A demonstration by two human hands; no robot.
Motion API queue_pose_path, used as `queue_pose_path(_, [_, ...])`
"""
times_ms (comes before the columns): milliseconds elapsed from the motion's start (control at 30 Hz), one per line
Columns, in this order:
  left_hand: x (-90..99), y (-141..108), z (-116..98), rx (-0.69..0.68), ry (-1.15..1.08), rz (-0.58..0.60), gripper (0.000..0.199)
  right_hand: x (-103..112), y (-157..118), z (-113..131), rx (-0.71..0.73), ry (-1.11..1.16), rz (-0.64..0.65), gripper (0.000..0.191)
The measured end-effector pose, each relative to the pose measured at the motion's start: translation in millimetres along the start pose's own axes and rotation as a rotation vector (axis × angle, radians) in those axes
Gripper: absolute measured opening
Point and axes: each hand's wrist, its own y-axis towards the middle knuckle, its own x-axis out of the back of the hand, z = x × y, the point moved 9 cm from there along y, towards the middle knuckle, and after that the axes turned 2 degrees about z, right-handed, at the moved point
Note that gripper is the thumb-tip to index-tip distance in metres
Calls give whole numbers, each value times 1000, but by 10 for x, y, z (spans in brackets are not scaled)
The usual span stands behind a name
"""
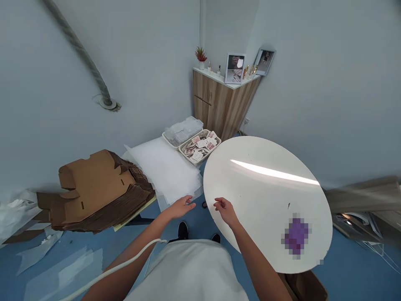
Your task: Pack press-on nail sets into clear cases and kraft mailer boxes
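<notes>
left hand (181, 207) is half open with bent fingers, holding nothing, near the white sheets (163, 167). right hand (226, 211) is also loosely open and empty, at the edge of the round counter (257, 200). both forearms reach forward. flat cardboard (100, 184) is stacked beside the sheets, probably to save space.

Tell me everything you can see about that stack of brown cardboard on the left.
The cardboard stack is many flat, unfolded pieces, likely box blanks. The top one has flaps, notched edges and two narrow slots; darker layers show unevenly below. It lies near the wall, beside the white sheets, with a yellow edge beneath. Neither the left hand nor the right hand touches it.
</notes>
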Motion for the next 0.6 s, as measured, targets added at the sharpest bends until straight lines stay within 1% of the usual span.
queue_pose_path(67, [214,-32,114,3,-6,-12,71,-225,131,126,21,-11,12,31])
queue_pose_path(133, [387,-67,254,20,10,-17,71,-443,239,217,34,-7,23,33])
queue_pose_path(233, [563,-85,407,19,31,-12,68,-701,369,278,28,-4,30,34])
queue_pose_path(300, [663,-39,419,-3,32,-23,66,-804,457,304,20,-25,33,34])
queue_pose_path(333, [715,8,393,-18,34,-33,65,-825,509,326,19,-42,30,34])
queue_pose_path(400, [828,146,271,-63,37,-67,62,-805,635,406,27,-83,7,32])
queue_pose_path(500, [999,431,-3,-138,14,-125,55,-670,879,605,50,-151,-54,31])
queue_pose_path(600, [1157,744,-231,-162,-10,-179,49,-536,1182,800,58,-187,-98,32])
